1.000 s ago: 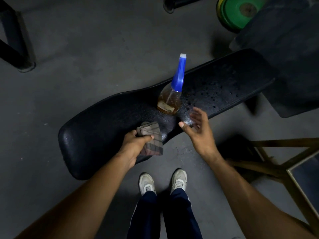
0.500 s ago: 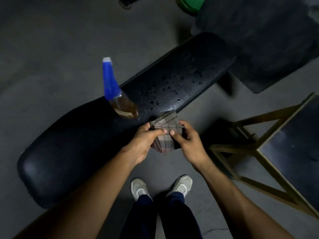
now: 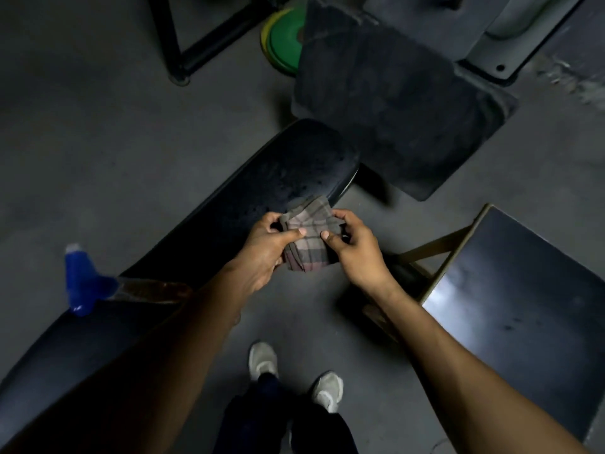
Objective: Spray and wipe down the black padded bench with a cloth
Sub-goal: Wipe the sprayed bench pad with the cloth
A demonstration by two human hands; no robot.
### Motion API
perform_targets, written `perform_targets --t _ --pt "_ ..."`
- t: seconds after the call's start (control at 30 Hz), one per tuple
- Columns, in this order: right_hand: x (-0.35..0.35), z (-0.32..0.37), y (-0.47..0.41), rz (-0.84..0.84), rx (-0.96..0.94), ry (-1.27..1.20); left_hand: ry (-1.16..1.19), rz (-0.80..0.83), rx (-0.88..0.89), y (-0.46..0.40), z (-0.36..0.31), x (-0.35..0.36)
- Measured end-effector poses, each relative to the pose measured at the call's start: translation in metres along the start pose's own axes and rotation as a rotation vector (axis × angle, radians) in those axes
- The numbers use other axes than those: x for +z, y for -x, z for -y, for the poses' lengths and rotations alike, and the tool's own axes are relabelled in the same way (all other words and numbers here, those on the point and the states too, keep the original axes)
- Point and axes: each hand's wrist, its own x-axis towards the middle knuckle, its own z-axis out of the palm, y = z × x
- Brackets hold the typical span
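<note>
Both hands still pinch the cloth [image 3: 309, 237].

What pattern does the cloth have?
The cloth has a brown-grey checked pattern, seen in the head view.

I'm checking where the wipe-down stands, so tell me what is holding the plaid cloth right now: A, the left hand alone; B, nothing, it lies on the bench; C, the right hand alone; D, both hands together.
D: the left hand and the right hand each pinch a side of the folded plaid cloth, holding it at the near edge of the black padded bench.
</note>
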Motion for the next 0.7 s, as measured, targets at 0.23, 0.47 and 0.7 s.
perform_targets --t 0.23,0.47,0.7 --pt "-0.026 -0.001 -0.086 -0.056 0.076 0.036 -0.177 0.014 0.090 -0.093 -0.051 0.038" --pt "-0.029 -0.021 -0.182 -0.127 0.169 0.111 -0.377 0.010 0.169 -0.209 -0.081 0.054" --pt "-0.004 -0.053 -0.244 0.021 0.052 0.745 -1.008 -0.091 0.232 -0.290 -0.096 0.026"
